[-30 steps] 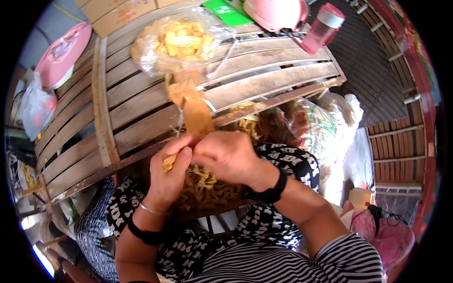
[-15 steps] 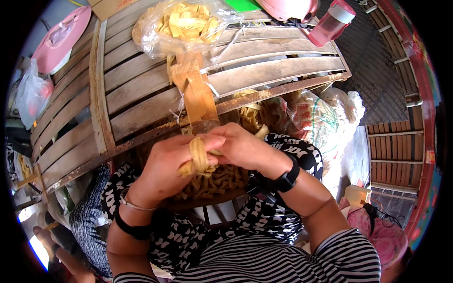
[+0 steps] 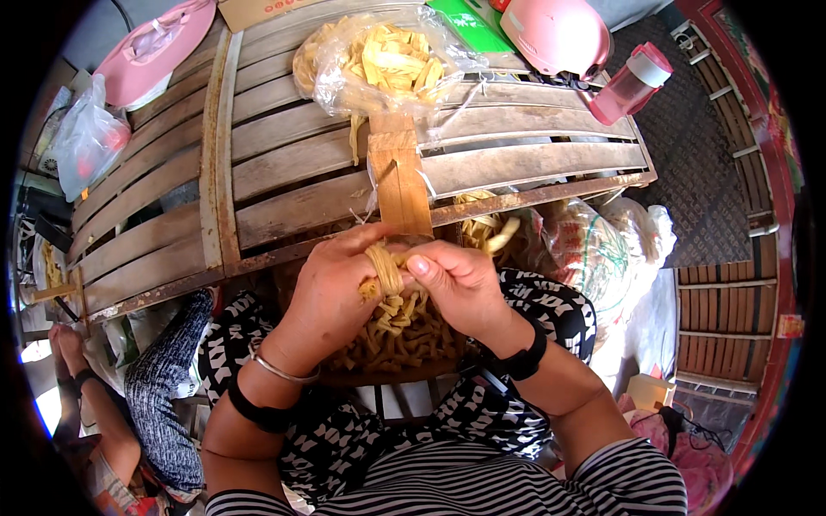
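Observation:
In front of my lap, my left hand (image 3: 320,288) is closed, a pale yellow, ridged strip (image 3: 389,272) looped over its fingers. With thumb and fingers, my right hand (image 3: 469,291) pinches the same strip beside the loop. What the strip is made of I cannot tell for sure. Under both hands lie many short yellow knotted pieces (image 3: 400,340) in a round brown tray (image 3: 387,377). Just beyond my hands a wooden board (image 3: 402,193) rests over the table edge. Longer strips fill a clear plastic bag (image 3: 331,90) on the table.
The slatted wooden table (image 3: 292,172) has a rusty metal frame. On it are a pink helmet (image 3: 555,39), a pink bottle (image 3: 632,84), a green packet (image 3: 469,24) and a pink hat (image 3: 159,52). Filled sacks (image 3: 594,249) stand at right. Another person's legs (image 3: 168,387) are at left.
The view has shifted, so the table sits lower and farther right. My right hand has turned, its thumb now showing on top of the strip. The loop stays on my left fingers.

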Action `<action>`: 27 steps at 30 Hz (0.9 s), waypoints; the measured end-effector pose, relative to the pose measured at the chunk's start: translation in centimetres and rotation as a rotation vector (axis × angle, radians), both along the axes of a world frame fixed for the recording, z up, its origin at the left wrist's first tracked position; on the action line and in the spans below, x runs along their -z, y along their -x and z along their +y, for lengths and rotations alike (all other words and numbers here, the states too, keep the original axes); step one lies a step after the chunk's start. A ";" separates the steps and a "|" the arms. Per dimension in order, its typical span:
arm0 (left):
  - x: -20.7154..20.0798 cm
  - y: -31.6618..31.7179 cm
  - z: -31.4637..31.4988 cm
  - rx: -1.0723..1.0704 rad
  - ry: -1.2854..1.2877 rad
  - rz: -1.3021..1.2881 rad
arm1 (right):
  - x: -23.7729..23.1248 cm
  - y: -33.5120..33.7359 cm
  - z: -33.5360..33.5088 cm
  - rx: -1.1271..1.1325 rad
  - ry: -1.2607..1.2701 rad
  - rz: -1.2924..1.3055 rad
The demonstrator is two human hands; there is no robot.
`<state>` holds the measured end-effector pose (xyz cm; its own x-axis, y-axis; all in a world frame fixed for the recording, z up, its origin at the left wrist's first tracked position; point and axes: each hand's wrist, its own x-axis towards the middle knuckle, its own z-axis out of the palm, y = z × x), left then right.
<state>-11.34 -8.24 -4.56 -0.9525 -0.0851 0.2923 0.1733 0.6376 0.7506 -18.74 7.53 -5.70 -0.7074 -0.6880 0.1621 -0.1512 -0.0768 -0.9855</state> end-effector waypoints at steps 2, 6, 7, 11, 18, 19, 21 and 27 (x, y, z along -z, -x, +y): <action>0.7 -0.1 0.0 0.066 0.094 0.007 | -0.2 0.7 0.6 -0.078 -0.266 0.459; 0.2 -0.2 0.4 0.109 0.111 0.089 | 0.2 0.5 0.5 -0.066 -0.467 0.482; -0.1 -0.2 0.3 0.102 -0.032 0.056 | 0.5 0.4 0.4 -0.054 -0.405 0.310; -2.4 -0.5 -0.5 -0.041 -0.709 -0.020 | -2.8 0.8 1.0 -0.421 -0.338 -0.620; -2.5 -0.6 -2.3 -0.142 -0.655 -0.087 | -1.9 1.2 1.2 -0.406 -0.148 -0.932; -2.5 -0.8 -2.3 -0.148 -0.734 -0.208 | -1.6 1.5 1.3 -0.406 -0.104 -0.979; -1.8 -0.3 -1.9 -0.048 -0.918 -0.240 | -1.8 1.1 0.9 -0.339 -0.170 -0.976; -0.1 -0.4 -0.5 -0.044 -1.173 -0.422 | -2.2 2.0 1.4 -0.104 -0.391 -0.601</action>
